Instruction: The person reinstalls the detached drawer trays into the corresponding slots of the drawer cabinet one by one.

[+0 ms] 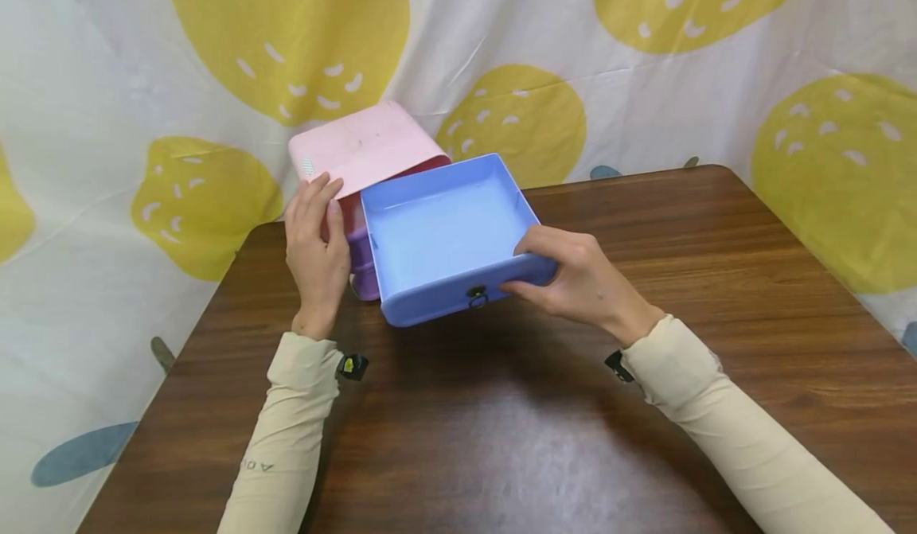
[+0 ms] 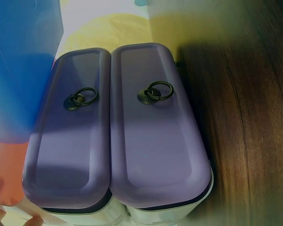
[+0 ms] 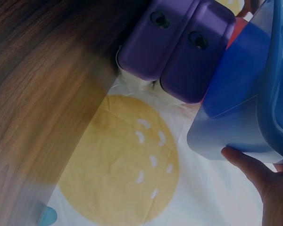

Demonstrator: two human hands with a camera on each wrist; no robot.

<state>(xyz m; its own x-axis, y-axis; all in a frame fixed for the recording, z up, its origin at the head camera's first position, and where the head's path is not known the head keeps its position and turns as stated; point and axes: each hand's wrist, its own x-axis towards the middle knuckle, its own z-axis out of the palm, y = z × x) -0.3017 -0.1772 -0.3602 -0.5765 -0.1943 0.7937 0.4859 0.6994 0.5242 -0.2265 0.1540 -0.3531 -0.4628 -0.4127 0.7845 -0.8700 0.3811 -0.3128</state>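
My right hand pinches the front right corner of a blue drawer, thumb in front and fingers over the rim. The drawer sits tilted, bare inside, with a dark ring pull on its front. Its back end overlaps the open front of a pink drawer case. My left hand rests against the case's front left part, fingers extended. Below the case are two purple drawer fronts, one above the other, each with a ring pull. In the right wrist view, my thumb lies along the blue drawer's side.
Everything stands on a dark brown wooden table, the drawer unit near its far left corner. Behind hangs a white cloth with yellow fruit prints, close to the table's far edge.
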